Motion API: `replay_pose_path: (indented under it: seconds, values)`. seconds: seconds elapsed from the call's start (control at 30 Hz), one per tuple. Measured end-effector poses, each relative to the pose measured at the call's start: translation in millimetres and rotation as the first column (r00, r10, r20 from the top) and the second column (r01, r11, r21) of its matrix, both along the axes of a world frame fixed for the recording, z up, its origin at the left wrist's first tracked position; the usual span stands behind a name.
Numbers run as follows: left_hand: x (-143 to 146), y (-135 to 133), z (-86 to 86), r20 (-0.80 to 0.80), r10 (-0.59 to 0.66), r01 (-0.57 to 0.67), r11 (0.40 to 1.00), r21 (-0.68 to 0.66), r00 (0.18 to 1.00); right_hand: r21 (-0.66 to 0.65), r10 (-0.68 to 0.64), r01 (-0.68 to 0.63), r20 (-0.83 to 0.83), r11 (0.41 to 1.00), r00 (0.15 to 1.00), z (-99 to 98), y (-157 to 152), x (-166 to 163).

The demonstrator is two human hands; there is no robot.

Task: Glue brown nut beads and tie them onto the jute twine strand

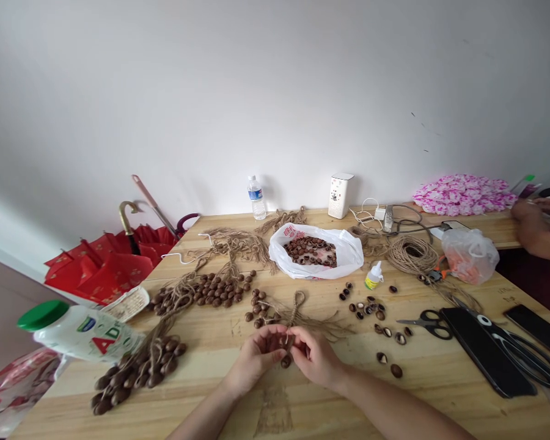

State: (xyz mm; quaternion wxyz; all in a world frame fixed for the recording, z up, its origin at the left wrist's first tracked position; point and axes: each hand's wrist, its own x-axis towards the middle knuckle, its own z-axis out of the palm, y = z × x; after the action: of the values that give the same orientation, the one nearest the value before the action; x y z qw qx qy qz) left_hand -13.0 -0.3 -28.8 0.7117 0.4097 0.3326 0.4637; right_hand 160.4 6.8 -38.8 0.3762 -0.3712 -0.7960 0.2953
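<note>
At the near middle of the table, my left hand (259, 353) and my right hand (312, 355) meet, fingers pinched on a jute cord (296, 308) that ends in a loop above them. A brown nut shell (285, 362) hangs just under my fingertips. The exact spot where the fingers grip is partly hidden. Beyond my hands lie loose cord strands (323, 322) and a small group of shells (258, 305). Farther left, corded bunches of brown shells (220, 289) rest on the wood, with another bunch (137, 373) nearer me.
A white plastic bag (348, 260) of shells stands mid-table, beside a glue bottle (374, 276). Rightward are half shells (370, 307), a cord coil (412, 254), small scissors (433, 324), large scissors (527, 351) and phones (486, 351). A white jar (89, 333) leans left. Another person's arm (534, 229) shows far right.
</note>
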Motion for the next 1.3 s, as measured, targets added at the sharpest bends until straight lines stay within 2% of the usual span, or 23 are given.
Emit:
replay_pose_path:
  seconds: [0.6, 0.77, 1.03, 1.3]
  values:
    - [-4.1, -0.6, -2.5, -0.172, 0.065, -0.057, 0.997, 0.05, 0.983, -0.006, -0.017, 0.018, 0.021, 1.0, 1.0, -1.0, -0.2, 0.5]
    - [-5.3, -1.4, -1.4, -0.147, 0.038, -0.033, 0.999, 0.037, 0.988, -0.017, -0.014, 0.015, 0.018, 1.0, 1.0, -1.0, 0.0, 0.6]
    - [-6.7, 0.0, -4.8, -0.142, 0.07, -0.066, 0.997, 0.037, 0.987, -0.031, -0.005, 0.005, 0.016, 1.0, 1.0, 2.9, -0.5, -0.6]
    - [-7.5, 0.9, -6.3, -0.115, 0.049, -0.046, 0.999, 0.025, 0.992, -0.001, -0.007, 0.007, 0.043, 1.0, 0.999, 3.8, -0.5, -0.4]
